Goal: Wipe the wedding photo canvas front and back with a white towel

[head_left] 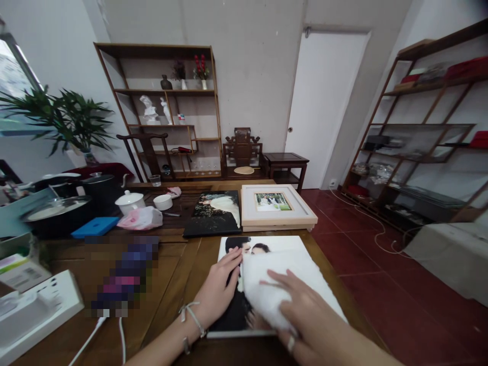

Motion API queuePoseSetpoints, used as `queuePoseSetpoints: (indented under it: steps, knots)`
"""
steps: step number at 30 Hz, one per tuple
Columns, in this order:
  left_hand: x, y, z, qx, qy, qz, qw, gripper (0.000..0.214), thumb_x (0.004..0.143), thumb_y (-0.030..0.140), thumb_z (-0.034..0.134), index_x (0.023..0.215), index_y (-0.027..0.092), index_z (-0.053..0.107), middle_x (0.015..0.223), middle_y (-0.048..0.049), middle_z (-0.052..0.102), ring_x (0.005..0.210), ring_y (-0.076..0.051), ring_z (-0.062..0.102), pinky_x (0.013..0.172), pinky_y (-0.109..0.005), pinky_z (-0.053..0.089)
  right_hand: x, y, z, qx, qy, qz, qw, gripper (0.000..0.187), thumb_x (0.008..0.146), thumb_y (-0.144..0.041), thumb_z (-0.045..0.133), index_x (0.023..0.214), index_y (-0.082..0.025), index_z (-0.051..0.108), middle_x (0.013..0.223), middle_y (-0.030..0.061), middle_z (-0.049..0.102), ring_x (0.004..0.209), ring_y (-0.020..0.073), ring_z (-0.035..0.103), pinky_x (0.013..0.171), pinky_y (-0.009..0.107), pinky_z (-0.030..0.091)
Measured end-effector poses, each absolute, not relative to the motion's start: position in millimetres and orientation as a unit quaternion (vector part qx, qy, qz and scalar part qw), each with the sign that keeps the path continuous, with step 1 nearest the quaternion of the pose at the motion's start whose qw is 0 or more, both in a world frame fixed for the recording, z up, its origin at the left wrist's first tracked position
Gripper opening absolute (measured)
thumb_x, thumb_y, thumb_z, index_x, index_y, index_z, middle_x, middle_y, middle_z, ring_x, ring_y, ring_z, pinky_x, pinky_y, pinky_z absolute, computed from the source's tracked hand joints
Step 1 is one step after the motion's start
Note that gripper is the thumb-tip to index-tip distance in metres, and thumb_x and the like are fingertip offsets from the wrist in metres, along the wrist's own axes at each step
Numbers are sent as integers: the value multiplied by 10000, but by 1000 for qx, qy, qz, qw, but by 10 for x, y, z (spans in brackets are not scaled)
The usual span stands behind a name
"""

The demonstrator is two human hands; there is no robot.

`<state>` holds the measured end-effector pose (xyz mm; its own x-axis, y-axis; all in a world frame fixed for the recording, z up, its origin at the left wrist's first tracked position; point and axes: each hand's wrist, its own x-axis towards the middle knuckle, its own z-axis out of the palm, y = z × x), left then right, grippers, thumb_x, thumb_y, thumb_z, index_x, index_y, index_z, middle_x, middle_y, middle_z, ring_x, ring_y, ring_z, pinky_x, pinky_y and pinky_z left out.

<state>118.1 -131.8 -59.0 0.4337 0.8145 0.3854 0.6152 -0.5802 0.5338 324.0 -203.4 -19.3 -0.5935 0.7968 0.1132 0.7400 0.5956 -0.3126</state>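
Note:
A white photo panel (pixel 290 243) with a picture of two people lies on the wooden table in front of me. My left hand (pixel 222 278) rests flat on its left part, fingers stretched out, a thin bracelet on the wrist. A folded white cloth (pixel 263 269) covers much of the panel's middle and right. My right hand (pixel 301 300), with a ring on one finger, presses on this cloth and holds its near edge. Beyond the panel are a dark photo panel (pixel 213 211) and a light wooden picture frame (pixel 247 213) that stands on something of similar outline.
On the left are a white power strip (pixel 57 305), a blurred-out device with white cables (pixel 122 335), a blue box (pixel 95 226), a plastic bag (pixel 141 218), a lidded white bowl (pixel 129 202) and a black pan (pixel 61 221). The table's right edge drops to a red tiled floor (pixel 366 259).

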Motion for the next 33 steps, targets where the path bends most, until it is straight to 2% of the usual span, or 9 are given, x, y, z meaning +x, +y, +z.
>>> queuePoseSetpoints:
  steps: [3, 8, 17, 19, 22, 25, 27, 29, 33]
  knots:
    - [1177, -1316, -614, 828, 426, 329, 158, 343, 868, 185, 407, 1177, 199, 555, 1277, -49, 518, 1224, -191, 426, 1023, -394, 358, 3316, -1788, -133, -494, -854, 84, 142, 206, 778, -185, 449, 851, -126, 632, 1260, 177, 500, 1255, 286, 322, 1024, 489, 240]
    - [1174, -1307, -647, 826, 427, 334, 153, 340, 878, 203, 403, 1188, 196, 543, 1279, -59, 516, 1224, -189, 426, 1021, -399, 357, 3393, -1424, -171, -526, -835, 55, 152, 223, 784, -168, 426, 890, -125, 617, 1208, 177, 535, 1258, 276, 311, 1018, 496, 216]
    - [1185, -1328, -566, 755, 462, 407, 226, 391, 912, 313, 332, 1248, 180, 482, 1304, -46, 493, 1218, -178, 434, 1039, -361, 327, 3099, -1852, -200, -341, -928, 104, 106, 178, 701, -183, 533, 817, -188, 668, 1374, 36, 390, 1319, 302, 130, 1058, 546, 35]
    - [1187, -1334, -538, 744, 469, 413, 236, 412, 914, 327, 312, 1244, 152, 485, 1298, -65, 498, 1213, -186, 439, 1035, -368, 330, 3050, -1940, -206, -300, -939, 150, 77, 258, 719, -171, 535, 938, -213, 665, 1359, 30, 408, 1312, 276, 176, 1066, 525, 70]
    - [1192, -1343, -515, 746, 471, 408, 237, 413, 915, 330, 304, 1237, 154, 493, 1301, -67, 494, 1219, -192, 432, 1035, -378, 327, 3096, -2033, -131, -286, -928, 236, 36, 426, 771, -119, 475, 1187, -190, 538, 1281, 51, 499, 1260, 201, 327, 1076, 438, 160]
    - [1194, -1345, -529, 780, 450, 373, 222, 383, 895, 324, 373, 1236, 203, 498, 1309, -40, 488, 1240, -192, 404, 1039, -379, 322, 3293, -2150, 0, -302, -918, 252, 43, 318, 794, -106, 447, 1033, -209, 629, 1275, 26, 506, 1232, 190, 377, 1081, 385, 183]
    - [1193, -1342, -551, 807, 434, 342, 207, 379, 856, 324, 463, 1223, 242, 512, 1310, -19, 486, 1248, -200, 391, 1042, -386, 316, 3462, -2217, 50, -357, -905, 222, 66, 208, 783, -142, 479, 860, -196, 664, 1328, 47, 447, 1254, 236, 338, 1060, 386, 246]
    - [1191, -1337, -568, 820, 430, 322, 195, 378, 824, 321, 521, 1197, 262, 538, 1298, -10, 499, 1233, -208, 413, 1039, -395, 322, 3612, -2222, 41, -430, -875, 205, 87, 165, 779, -203, 500, 855, -183, 644, 1353, 75, 416, 1272, 282, 294, 1009, 409, 322]
    - [1188, -1335, -566, 824, 430, 315, 192, 333, 821, 316, 528, 1140, 245, 590, 1233, -20, 560, 1171, -200, 488, 1020, -380, 355, 3739, -1972, -49, -548, -795, 210, 150, 254, 855, -344, 388, 878, -200, 596, 1051, 103, 612, 1045, 287, 507, 852, 422, 420]
